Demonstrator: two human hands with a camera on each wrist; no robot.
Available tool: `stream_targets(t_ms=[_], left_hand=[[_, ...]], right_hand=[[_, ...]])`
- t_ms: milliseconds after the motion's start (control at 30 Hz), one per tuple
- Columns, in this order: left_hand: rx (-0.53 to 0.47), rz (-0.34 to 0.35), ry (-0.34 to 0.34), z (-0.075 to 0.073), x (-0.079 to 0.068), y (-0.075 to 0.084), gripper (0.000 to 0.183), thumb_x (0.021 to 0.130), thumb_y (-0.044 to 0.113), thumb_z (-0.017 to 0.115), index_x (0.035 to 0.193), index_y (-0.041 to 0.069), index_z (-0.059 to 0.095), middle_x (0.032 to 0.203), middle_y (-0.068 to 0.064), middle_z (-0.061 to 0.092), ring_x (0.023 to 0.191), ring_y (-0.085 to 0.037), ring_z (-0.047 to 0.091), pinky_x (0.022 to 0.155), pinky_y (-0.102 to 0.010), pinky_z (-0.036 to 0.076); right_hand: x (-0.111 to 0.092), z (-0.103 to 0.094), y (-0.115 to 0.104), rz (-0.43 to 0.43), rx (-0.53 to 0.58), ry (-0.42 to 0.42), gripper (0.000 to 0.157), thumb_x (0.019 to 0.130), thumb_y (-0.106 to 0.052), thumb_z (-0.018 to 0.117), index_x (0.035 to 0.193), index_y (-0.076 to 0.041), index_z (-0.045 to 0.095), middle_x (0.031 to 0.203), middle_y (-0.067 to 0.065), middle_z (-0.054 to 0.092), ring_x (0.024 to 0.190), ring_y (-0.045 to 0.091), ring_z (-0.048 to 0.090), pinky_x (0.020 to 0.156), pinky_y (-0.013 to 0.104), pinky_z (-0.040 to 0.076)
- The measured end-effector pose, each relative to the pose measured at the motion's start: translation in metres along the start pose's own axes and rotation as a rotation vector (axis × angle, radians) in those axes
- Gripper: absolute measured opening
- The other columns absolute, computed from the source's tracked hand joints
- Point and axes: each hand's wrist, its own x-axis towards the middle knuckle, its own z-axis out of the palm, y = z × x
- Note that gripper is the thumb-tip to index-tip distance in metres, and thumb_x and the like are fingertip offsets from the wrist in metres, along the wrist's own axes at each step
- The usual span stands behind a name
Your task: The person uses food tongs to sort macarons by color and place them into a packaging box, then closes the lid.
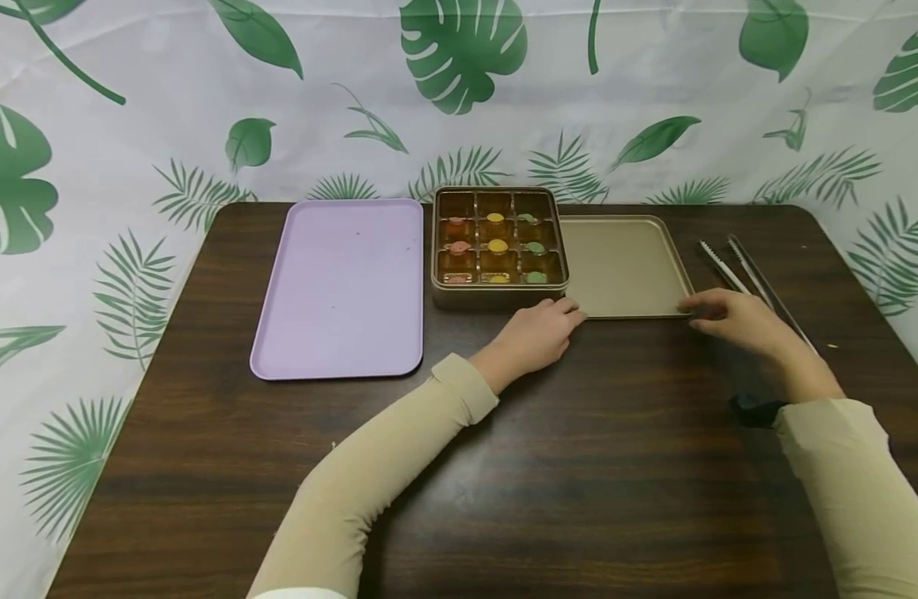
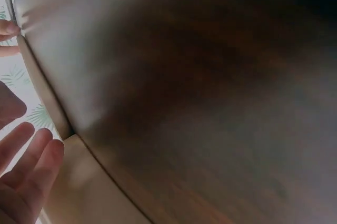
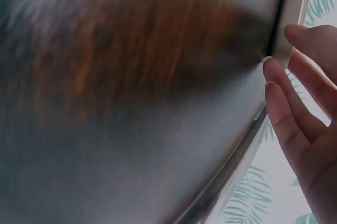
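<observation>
A square tin (image 1: pixel 496 297) with a clear insert of several compartments stands at the table's back. Pink, yellow and green round pieces sit in its middle and front rows. Beside it on the right lies a shallow gold lid (image 1: pixel 616 266), rim up. My left hand (image 1: pixel 533 337) is at the lid's front left corner, close to the tin, with fingers loosely extended. At the front right corner my right hand (image 1: pixel 739 320) touches the lid's rim with its fingertips (image 3: pixel 269 66). In the left wrist view, the left fingers (image 2: pixel 50 153) are spread apart and hold nothing.
Left of the tin lies a lilac tray (image 1: pixel 342 291). Metal tongs (image 1: pixel 758 274) lie right of the lid, partly behind my right hand. The dark wooden table (image 1: pixel 578 482) meets a leaf-print cloth (image 1: pixel 324 108) at the back.
</observation>
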Motion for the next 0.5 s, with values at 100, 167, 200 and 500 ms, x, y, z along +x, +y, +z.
stream_targets(t_ms=[100, 167, 200, 500], left_hand=[[0.000, -0.019, -0.041, 0.002, 0.008, 0.001, 0.043, 0.100, 0.019, 0.047, 0.143, 0.021, 0.044, 0.149, 0.001, 0.042, 0.127, -0.019, 0.051, 0.087, -0.028, 0.055], [-0.009, -0.032, -0.080, 0.002, 0.012, 0.002, 0.044, 0.100, 0.018, 0.046, 0.144, 0.021, 0.042, 0.150, 0.001, 0.040, 0.128, -0.019, 0.050, 0.090, -0.028, 0.054], [-0.017, -0.038, -0.101, 0.003, 0.014, 0.002, 0.045, 0.100, 0.017, 0.046, 0.145, 0.021, 0.041, 0.151, 0.001, 0.039, 0.129, -0.019, 0.049, 0.091, -0.029, 0.054], [-0.008, -0.025, -0.155, 0.005, 0.017, -0.001, 0.047, 0.101, 0.017, 0.044, 0.147, 0.022, 0.038, 0.151, 0.002, 0.038, 0.130, -0.019, 0.047, 0.095, -0.031, 0.052]], right_hand=[[-0.001, 0.002, 0.003, -0.036, -0.022, -0.001, 0.034, 0.090, -0.005, 0.060, 0.123, 0.001, 0.060, 0.124, 0.030, 0.055, 0.102, 0.047, 0.058, 0.080, 0.058, 0.048], [-0.001, 0.003, 0.005, -0.060, -0.046, 0.008, 0.031, 0.088, -0.002, 0.060, 0.119, 0.001, 0.064, 0.121, 0.029, 0.057, 0.101, 0.045, 0.058, 0.079, 0.056, 0.048], [-0.001, 0.003, 0.005, -0.069, -0.055, 0.014, 0.029, 0.087, -0.001, 0.061, 0.116, 0.000, 0.065, 0.118, 0.028, 0.058, 0.100, 0.044, 0.059, 0.078, 0.054, 0.048], [-0.002, 0.009, 0.008, -0.157, -0.132, 0.160, 0.013, 0.072, 0.001, 0.075, 0.080, -0.008, 0.070, 0.089, 0.009, 0.064, 0.079, 0.003, 0.052, 0.070, 0.032, 0.045]])
